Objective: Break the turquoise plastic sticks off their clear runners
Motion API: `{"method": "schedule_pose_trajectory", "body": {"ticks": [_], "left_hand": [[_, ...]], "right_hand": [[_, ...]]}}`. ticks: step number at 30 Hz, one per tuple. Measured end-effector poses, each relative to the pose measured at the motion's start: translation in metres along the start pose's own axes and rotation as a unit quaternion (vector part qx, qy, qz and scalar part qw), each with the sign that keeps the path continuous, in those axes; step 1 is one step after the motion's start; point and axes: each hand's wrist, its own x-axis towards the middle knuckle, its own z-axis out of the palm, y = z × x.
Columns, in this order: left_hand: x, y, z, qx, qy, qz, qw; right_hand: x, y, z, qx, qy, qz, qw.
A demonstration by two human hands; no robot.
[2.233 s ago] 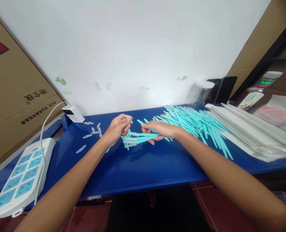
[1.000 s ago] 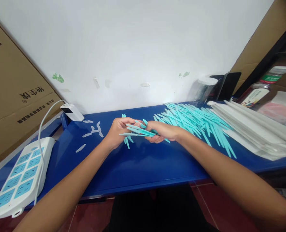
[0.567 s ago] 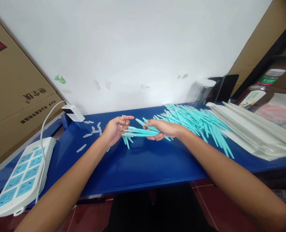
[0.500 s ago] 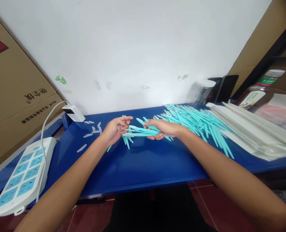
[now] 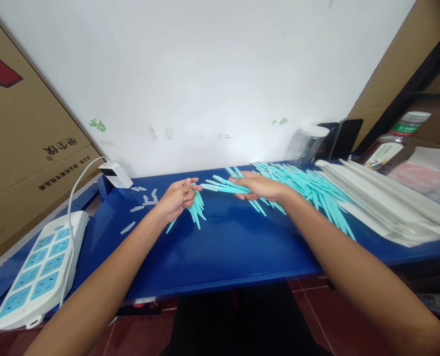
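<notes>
My right hand [image 5: 259, 187] is closed round a bundle of turquoise plastic sticks [image 5: 221, 186] whose tips point left, held above the blue table [image 5: 220, 247]. My left hand [image 5: 177, 198] hovers over a small fan of the same sticks [image 5: 195, 210] lying on the table, fingers curled together; whether they pinch anything I cannot make out. A large heap of turquoise sticks [image 5: 309, 190] lies just right of my right hand.
Several small clear caps [image 5: 141, 202] lie scattered at the left. A white power strip [image 5: 37, 269] with cable and a charger [image 5: 115, 174] sit far left. Stacked white packets [image 5: 386, 198], a jar [image 5: 309, 143], a phone [image 5: 344, 138] and a bottle [image 5: 388, 146] crowd the right. Cardboard boxes flank both sides.
My right hand has carried its bundle of sticks up and to the right, away from my left hand. The left hand's fingers have curled in over the small pile.
</notes>
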Motion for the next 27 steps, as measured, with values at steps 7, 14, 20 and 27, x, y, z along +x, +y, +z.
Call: {"method": "schedule_pose_trajectory", "body": {"ticks": [7, 14, 20, 27], "left_hand": [[0.001, -0.009, -0.002, 0.087, -0.01, 0.036, 0.996], [-0.01, -0.001, 0.007, 0.097, -0.021, 0.041, 0.994], [-0.009, -0.001, 0.006, 0.086, -0.043, 0.028, 0.995], [-0.008, -0.004, 0.005, 0.076, -0.053, 0.019, 0.996]], "right_hand": [[0.002, 0.007, -0.03, -0.252, 0.186, -0.039, 0.949], [-0.004, 0.017, -0.057, -0.523, 0.243, 0.104, 0.81], [-0.014, 0.005, -0.048, -0.495, 0.175, 0.175, 0.833], [-0.014, 0.002, -0.05, -0.439, 0.144, 0.219, 0.859]]}}
